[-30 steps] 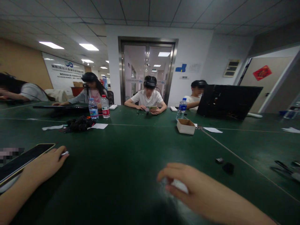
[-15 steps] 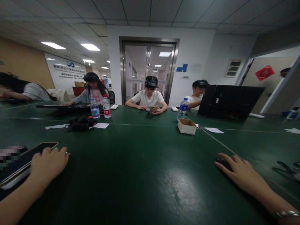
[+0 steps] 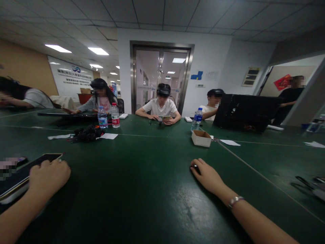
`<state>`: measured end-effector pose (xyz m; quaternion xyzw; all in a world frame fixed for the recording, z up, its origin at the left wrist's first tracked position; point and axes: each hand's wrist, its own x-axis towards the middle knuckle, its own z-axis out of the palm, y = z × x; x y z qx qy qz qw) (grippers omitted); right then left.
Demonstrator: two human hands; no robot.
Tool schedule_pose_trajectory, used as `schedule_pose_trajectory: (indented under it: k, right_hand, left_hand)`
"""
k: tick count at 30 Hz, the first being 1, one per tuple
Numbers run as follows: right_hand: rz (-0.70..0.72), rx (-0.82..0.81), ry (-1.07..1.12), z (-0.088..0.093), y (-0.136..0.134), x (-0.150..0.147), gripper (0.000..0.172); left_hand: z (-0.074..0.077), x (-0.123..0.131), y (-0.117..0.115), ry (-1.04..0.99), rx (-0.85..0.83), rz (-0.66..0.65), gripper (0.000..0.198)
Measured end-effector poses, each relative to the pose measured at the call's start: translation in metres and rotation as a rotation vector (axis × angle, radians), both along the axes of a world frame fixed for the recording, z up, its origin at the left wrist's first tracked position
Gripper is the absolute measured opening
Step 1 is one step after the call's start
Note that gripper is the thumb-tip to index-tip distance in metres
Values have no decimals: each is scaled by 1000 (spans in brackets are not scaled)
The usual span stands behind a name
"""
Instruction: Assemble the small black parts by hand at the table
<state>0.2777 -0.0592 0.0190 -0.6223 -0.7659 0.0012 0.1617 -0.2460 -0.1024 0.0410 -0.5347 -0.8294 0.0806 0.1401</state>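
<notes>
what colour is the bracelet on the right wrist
Silver: the bracelet by the right hand shows best in the head view.

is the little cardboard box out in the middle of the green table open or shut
Open: the small tan cardboard box has no lid over its top, and its brown inside shows. Contents cannot be told.

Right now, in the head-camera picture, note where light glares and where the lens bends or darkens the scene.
Head view: the ceiling light panels at upper left are brightest; a dull sheen lies on the green table beside the right hand; the wide lens bows the ceiling grid and tilts the right doorway; the table's near edge falls dark.
</notes>
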Motion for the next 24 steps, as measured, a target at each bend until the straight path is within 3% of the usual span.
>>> schedule_pose_trajectory:
  k: [6, 10, 17, 20, 24]
  right_hand:
    - [123, 35, -56, -5, 22, -94, 17]
    - [160, 54, -53, -8, 32, -134, 16]
    - [215, 20, 31, -9, 36, -138, 17]
    - [201, 2, 47, -7, 35, -137, 17]
    - [191, -9, 42, -3, 34, -138, 18]
  left_hand:
    - [-7, -9, 3, 28, 39, -86, 50]
    - [-11, -14, 5, 30, 20, -101, 50]
    - [-10, -18, 0, 1, 0, -81, 45]
    - [-10, -13, -1, 77, 48, -81, 46]
    - [-7, 21, 7, 183, 161, -262, 50]
